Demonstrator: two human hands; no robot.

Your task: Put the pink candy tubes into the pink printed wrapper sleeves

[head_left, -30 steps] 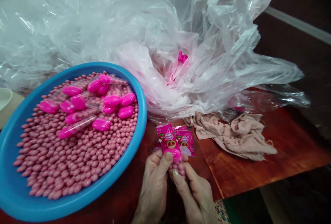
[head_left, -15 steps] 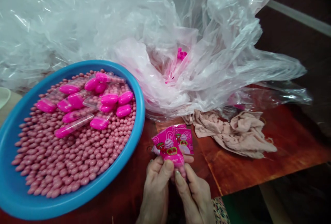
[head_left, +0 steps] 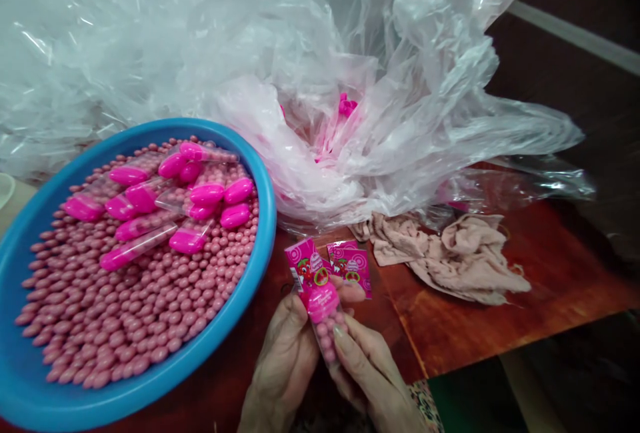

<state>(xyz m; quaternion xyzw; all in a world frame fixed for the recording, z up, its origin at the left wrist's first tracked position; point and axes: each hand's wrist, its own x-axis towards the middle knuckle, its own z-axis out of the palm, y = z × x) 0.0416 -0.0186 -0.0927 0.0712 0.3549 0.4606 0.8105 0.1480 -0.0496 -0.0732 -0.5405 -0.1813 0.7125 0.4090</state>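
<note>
A clear tube (head_left: pixel 327 336) of pink balls with a bright pink cap is held between my hands, with a printed pink label (head_left: pixel 306 266) at its capped end. My right hand (head_left: pixel 373 363) grips the tube's body from the right. My left hand (head_left: pixel 287 353) is closed around the label and cap side from the left. More printed pink labels (head_left: pixel 354 269) lie on the table just behind the fingers. To the left, a blue basin (head_left: pixel 273 219) holds many pink balls (head_left: pixel 130 326) and several filled tubes with pink caps (head_left: pixel 137 246) on top.
A big clear plastic bag (head_left: pixel 150 39) fills the back. Pink pieces (head_left: pixel 346 106) show in an open bag (head_left: pixel 425 133) at the middle. A crumpled beige cloth (head_left: pixel 450 256) lies right on the reddish-brown table (head_left: pixel 560 286). A pale container (head_left: pixel 5 189) stands at the far left.
The tube and its label have tilted and moved left, so more of the tube's balls show. My left hand has shifted left and its grip has loosened slightly.
</note>
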